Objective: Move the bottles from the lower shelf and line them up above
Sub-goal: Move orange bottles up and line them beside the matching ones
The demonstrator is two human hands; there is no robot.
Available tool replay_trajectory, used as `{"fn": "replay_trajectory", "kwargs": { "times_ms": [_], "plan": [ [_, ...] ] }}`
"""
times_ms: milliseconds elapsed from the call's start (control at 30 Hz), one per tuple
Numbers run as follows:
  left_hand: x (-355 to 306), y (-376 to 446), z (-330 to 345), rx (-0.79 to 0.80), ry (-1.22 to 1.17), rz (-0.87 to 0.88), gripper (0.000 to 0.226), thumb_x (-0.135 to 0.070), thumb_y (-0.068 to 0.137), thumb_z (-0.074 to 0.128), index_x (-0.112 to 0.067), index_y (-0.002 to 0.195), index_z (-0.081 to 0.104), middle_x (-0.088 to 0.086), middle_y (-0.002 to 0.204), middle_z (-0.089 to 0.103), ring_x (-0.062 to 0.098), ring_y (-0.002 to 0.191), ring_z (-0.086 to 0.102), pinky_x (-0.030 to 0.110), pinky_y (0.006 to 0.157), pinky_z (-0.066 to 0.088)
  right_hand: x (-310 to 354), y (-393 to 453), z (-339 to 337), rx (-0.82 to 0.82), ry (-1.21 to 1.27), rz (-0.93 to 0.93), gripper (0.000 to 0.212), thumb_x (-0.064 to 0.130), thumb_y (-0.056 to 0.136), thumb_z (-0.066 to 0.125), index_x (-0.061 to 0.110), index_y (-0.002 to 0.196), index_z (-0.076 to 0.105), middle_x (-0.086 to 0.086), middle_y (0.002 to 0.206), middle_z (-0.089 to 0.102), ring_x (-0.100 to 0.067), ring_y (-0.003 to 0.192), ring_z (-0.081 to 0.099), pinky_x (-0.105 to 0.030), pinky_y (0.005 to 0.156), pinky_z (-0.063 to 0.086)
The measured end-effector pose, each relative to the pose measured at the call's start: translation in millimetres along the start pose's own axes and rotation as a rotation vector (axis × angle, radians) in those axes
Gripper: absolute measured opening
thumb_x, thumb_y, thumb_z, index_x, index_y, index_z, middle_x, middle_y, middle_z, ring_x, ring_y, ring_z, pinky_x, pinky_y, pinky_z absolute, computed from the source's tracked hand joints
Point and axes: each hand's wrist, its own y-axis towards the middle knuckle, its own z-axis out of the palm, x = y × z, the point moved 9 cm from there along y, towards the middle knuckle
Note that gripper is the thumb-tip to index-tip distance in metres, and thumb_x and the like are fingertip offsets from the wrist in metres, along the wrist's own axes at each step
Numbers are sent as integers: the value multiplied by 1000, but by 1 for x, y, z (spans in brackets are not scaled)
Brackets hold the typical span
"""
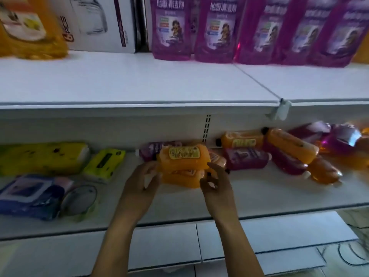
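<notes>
Several orange and purple bottles lie in a jumble on the lower shelf (249, 198). One orange bottle (184, 157) with a yellow label lies on top of another orange bottle (182, 177) at the middle. My left hand (142, 181) is at the left end of this pair, its loosely curled fingers touching the top bottle. At the right end my right hand (216, 183) reaches in with loosely curled fingers, next to a small black cap. Neither hand plainly grips a bottle. More bottles (287, 148) are piled to the right. Several purple bottles (217, 29) stand in a row on the upper shelf (139, 82).
A big orange bottle (30, 27) and a white box (97, 23) stand on the upper shelf's left. Yellow packs (42, 156), a green pack (104, 163) and blue wipes (30, 196) lie at the lower shelf's left. A clear tag holder (280, 110) sticks out from the upper shelf edge.
</notes>
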Motion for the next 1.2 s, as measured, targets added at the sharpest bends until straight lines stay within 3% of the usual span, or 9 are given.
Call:
{"fn": "replay_trajectory", "kwargs": {
  "times_ms": [133, 233, 300, 400, 633, 867, 1033, 1100, 1200],
  "plan": [
    [21, 21, 12, -168, 112, -145, 29, -22, 96, 59, -29, 123, 51, -4, 115, 61, 12, 97, 62, 23, 73, 48, 14, 36, 13, 113, -242, -282, 57, 1, 91, 64, 17, 143, 47, -7, 149, 41, -24, 138, 40, -44, 109, 44],
    [28, 34, 29, -164, 184, -136, 66, -11, 96, 57, -20, 153, 25, 11, 146, 42, 28, 125, 49, 43, 99, 47, 13, 61, 26, 219, -379, -394, 62, -4, 86, 67, 11, 143, 48, -15, 151, 39, -31, 144, 31, -44, 116, 32],
    [27, 46, 39, -123, 236, -65, 76, -2, 95, 54, -18, 157, 14, 14, 156, 28, 30, 137, 37, 47, 108, 38, 10, 73, 37, 325, -476, -453, 67, -6, 81, 68, 6, 144, 46, -18, 151, 37, -36, 144, 30, -49, 116, 30],
    [31, 61, 42, -123, 352, -53, 73, 4, 91, 51, -16, 155, 24, 18, 157, 25, 37, 137, 36, 51, 108, 38, 6, 84, 50, 437, -595, -525, 74, -5, 75, 69, 7, 144, 44, -16, 149, 37, -37, 141, 32, -55, 113, 32],
    [22, 65, 38, -152, 240, -32, 59, 6, 91, 54, -7, 146, 39, 18, 151, 39, 33, 137, 41, 48, 111, 38, 11, 104, 48, 468, -740, -552, 77, 1, 76, 73, 17, 146, 46, -10, 148, 43, -37, 132, 43, -47, 103, 42],
    [-11, 22, 25, -309, -388, -69, 61, 5, 93, 51, -21, 143, 28, 1, 141, 44, 17, 130, 45, 38, 110, 40, 41, 56, 26, 500, -445, -630, 57, 7, 82, 73, 4, 135, 53, -14, 132, 57, -32, 121, 55, -40, 98, 47],
    [-53, -30, 12, -247, -392, 43, 37, -7, 101, 40, -32, 128, 44, -13, 118, 58, -11, 107, 56, 21, 93, 47, 85, -4, 36, 607, -219, -495, 37, 50, 87, 58, 53, 121, 45, 33, 117, 51, 21, 108, 49, -2, 87, 37],
    [-62, -61, -10, -311, -454, 111, 38, -7, 93, 40, -28, 125, 46, -11, 117, 60, -10, 105, 58, 11, 87, 46, 92, -30, 41, 683, -110, -408, 37, 59, 86, 58, 51, 121, 49, 26, 119, 59, 9, 112, 56, -16, 96, 46],
    [-63, -104, -35, -331, -470, 143, 40, -23, 91, 42, -25, 131, 47, -15, 114, 67, 3, 108, 63, 15, 83, 51, 96, -72, 55, 788, 58, -320, 38, 56, 88, 56, 33, 118, 60, 12, 111, 70, -8, 103, 67, -30, 88, 57]
  ]
}}
